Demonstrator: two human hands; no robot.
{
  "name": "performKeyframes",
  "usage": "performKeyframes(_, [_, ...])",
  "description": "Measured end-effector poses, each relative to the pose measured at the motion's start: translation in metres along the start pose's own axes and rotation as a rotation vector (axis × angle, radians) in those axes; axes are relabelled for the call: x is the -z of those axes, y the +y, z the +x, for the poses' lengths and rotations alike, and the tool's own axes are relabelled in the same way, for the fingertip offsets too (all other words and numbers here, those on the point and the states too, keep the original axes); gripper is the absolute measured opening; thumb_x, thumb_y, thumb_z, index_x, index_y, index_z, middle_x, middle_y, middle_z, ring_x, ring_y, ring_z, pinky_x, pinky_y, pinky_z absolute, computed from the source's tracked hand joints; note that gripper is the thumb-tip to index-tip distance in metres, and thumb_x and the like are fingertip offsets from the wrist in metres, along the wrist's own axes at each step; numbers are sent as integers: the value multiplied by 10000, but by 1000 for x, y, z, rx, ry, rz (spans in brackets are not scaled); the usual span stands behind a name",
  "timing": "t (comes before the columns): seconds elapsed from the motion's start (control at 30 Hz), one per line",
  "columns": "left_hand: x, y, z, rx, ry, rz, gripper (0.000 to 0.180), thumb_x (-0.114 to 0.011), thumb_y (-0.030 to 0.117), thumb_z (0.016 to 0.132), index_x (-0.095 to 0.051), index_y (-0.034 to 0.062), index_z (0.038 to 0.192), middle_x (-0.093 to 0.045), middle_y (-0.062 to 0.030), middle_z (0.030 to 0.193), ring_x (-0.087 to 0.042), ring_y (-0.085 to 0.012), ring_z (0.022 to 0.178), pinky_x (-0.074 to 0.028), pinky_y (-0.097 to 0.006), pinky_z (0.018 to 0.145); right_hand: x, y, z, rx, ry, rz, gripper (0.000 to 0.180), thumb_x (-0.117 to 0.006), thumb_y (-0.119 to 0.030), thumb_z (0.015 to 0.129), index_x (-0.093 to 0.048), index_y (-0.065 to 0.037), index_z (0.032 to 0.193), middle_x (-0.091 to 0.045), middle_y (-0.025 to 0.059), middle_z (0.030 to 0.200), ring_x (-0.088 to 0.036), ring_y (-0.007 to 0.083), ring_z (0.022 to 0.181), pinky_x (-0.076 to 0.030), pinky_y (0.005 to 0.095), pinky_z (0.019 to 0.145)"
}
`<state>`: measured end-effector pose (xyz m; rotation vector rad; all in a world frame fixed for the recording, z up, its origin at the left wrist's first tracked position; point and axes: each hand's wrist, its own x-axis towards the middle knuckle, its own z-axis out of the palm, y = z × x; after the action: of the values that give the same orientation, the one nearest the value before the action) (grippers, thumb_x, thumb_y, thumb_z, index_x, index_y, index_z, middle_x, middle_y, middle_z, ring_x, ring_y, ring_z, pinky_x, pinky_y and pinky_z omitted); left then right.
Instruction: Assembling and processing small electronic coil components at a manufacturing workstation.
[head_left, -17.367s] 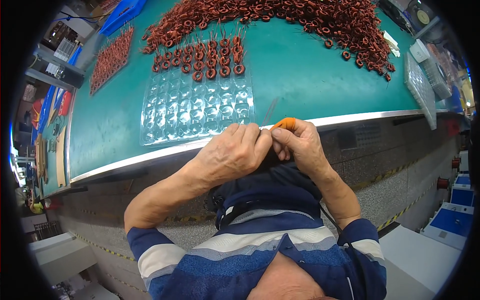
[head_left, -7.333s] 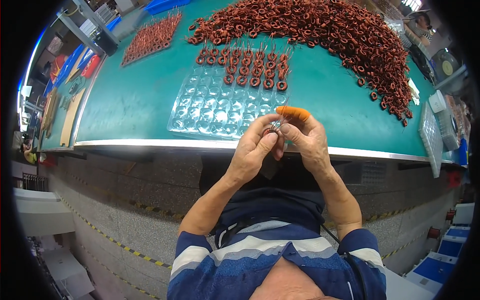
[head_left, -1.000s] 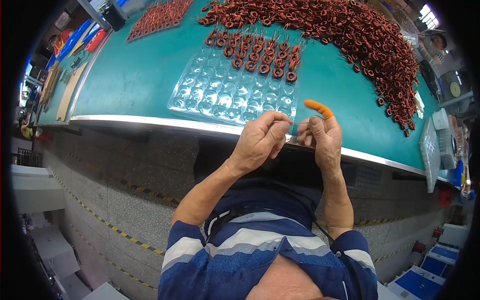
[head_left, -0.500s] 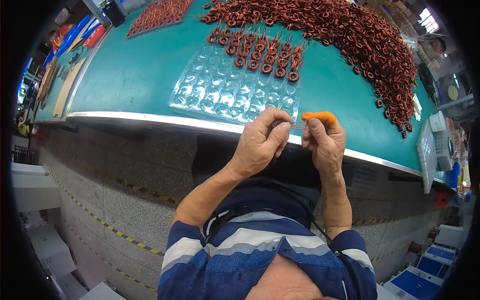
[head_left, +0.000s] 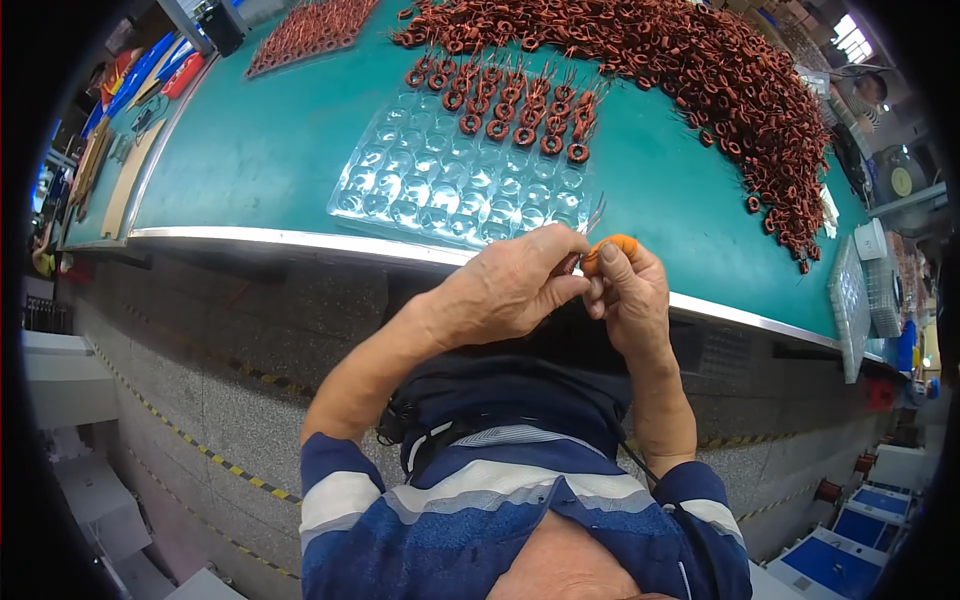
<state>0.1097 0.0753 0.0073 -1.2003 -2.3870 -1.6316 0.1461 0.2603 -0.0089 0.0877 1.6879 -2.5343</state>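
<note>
A small copper-wound ring coil (head_left: 569,264) sits between my hands at the table's front edge, mostly covered by fingers. Its thin red wire leads (head_left: 598,212) stick up past the fingertips. My left hand (head_left: 515,285) is closed around the coil, thumb and fingers pinching it. Orange finger covering on the index finger marks my right hand (head_left: 635,295), whose thumb and index finger pinch at the coil's right side. Just beyond, a clear plastic blister tray (head_left: 432,170) holds several rows of coils (head_left: 526,137), leads upward, in its far part; the nearer pockets are bare.
A large heap of loose coils (head_left: 690,60) spreads along the back and right of the green table (head_left: 250,160). Another filled tray (head_left: 310,38) lies at the far left. Stacked clear trays (head_left: 850,300) stand at the right edge, beside a white roll (head_left: 869,240).
My hands have come together; the leads that stretched between them now point upward. My left hand has turned over the coil, and my right hand has shifted slightly left.
</note>
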Motion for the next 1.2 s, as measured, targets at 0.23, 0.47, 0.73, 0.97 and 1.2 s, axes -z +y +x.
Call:
performKeyframes(0.23, [22, 10, 7, -197, -276, 234, 283, -669, 149, 851, -496, 27, 1040, -557, -147, 888, -596, -336, 794, -484, -388, 675, 5, -4, 0, -54, -126, -22, 231, -643, -242, 905, -629, -25, 828, -592, 28, 627, -515, 84, 470, -379, 192, 425])
performKeyframes(0.47, [-4, 8, -3, 165, -56, -380, 364, -690, 218, 874, -484, -3, 1076, -580, -81, 796, -609, -174, 701, -477, -327, 585, -8, -2, -17, 816, 247, -753, 90, -660, -87, 851, -646, -14, 799, -582, 24, 600, -478, 62, 476, -354, 218, 437])
performKeyframes(0.73, [-32, 1, -7, 218, 88, -991, 359, -473, 218, 1002, -381, 5, 1276, -542, -102, 888, -542, -153, 708, -467, -264, 674, -1, -8, -2, 292, 62, -176, 169, -667, -152, 890, -629, 0, 827, -601, 18, 658, -489, 48, 511, -380, 196, 463])
performKeyframes(0.97, [-34, -2, 0, 328, 128, -793, 253, -483, 158, 990, -507, -32, 1155, -510, -10, 721, -485, -77, 598, -411, -213, 549, 0, 3, 5, 242, 77, -256, 230, -718, -214, 866, -642, -1, 822, -596, 9, 654, -501, 53, 514, -382, 193, 462])
performKeyframes(1.2, [-38, -8, -4, 303, 235, -921, 224, -462, 171, 1001, -528, -24, 1090, -478, -5, 666, -440, -71, 550, -369, -212, 510, 4, 6, 2, 426, 215, -232, 186, -689, -172, 890, -658, 11, 909, -609, 19, 688, -516, 57, 541, -390, 192, 470])
